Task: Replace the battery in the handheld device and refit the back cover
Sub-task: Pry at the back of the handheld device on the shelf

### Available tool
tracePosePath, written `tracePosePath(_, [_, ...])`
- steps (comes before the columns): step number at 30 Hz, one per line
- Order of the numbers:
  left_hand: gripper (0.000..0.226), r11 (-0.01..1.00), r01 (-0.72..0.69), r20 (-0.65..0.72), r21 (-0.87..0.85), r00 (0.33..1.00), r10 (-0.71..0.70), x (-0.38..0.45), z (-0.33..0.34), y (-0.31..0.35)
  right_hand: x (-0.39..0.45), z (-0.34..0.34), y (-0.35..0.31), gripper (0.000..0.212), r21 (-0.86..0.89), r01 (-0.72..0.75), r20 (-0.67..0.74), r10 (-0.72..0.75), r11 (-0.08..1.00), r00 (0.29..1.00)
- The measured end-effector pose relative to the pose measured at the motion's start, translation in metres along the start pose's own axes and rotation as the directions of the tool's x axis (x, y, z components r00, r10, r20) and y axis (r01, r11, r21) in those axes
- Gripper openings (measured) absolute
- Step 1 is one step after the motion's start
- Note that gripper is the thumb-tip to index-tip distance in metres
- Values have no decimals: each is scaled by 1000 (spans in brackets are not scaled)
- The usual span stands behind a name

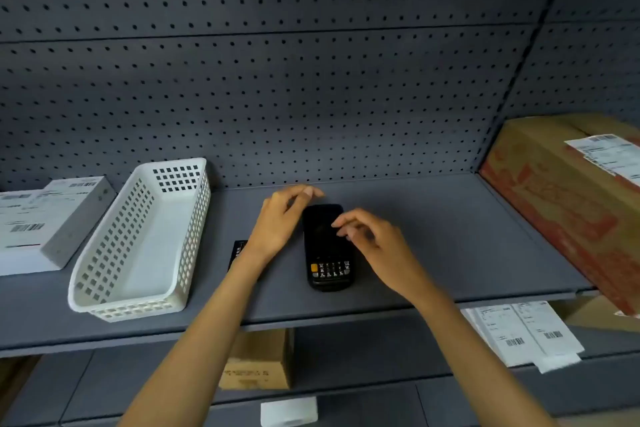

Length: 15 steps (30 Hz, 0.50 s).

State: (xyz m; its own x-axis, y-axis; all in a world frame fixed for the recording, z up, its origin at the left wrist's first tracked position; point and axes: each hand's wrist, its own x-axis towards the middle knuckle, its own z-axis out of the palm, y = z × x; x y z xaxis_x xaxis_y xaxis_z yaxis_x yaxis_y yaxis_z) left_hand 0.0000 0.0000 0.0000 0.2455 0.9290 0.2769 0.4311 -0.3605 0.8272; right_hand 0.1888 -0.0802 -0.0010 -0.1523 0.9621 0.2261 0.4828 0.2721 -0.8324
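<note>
At the shelf's [433, 218] far left edge, a white box [45, 229] with barcode labels. Just beside it, a white basket [138, 243] with perforated walls, long axis running from the front edge toward the pegboard [277, 97] at the back, leaning slightly right. Right of the basket, a small black card-like piece [237, 251] flat on the shelf, mostly hidden under the left wrist; cannot tell what it is.

Near the middle of the shelf, left hand [280, 218] hovering at the device's top left corner, fingers loosely curved over the far end, gripping nothing; contact with the device unclear.

Device [327, 250], black, lying flat face up midway between front edge and back panel. Long axis front to back, tilted very slightly: dark screen end pointing at the pegboard, keypad end with an orange key pointing at the front edge.

Right hand [370, 243] over the device's right side, fingers relaxed and bent down above the screen, holding nothing; touching or just above, cannot tell.

At the shelf's right edge, a large cardboard box [561, 198] with red print and white labels. Below the front edge, another cardboard box [256, 361] and papers [523, 333] on the lower shelf.
</note>
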Motion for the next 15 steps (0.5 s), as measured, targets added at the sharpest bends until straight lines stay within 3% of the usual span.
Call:
tracePosePath(5, [33,999,43,72,-4,996,-43,1,5,-7,-8,-7,12,27,13,22,193,-24,1000,981])
tracePosePath(8, [33,998,54,61,22,997,-56,2,6,-8,-12,-10,16,42,-75,20,306,4,997,952])
tracePosePath(11, [32,994,76,41,75,996,-79,3,7,-11,-12,-9,19,53,-184,110,337,-43,977,941])
tracePosePath(15, [29,984,85,87,155,991,-100,4,8,-13,-10,-7,19,51,-265,179,321,-88,947,943])
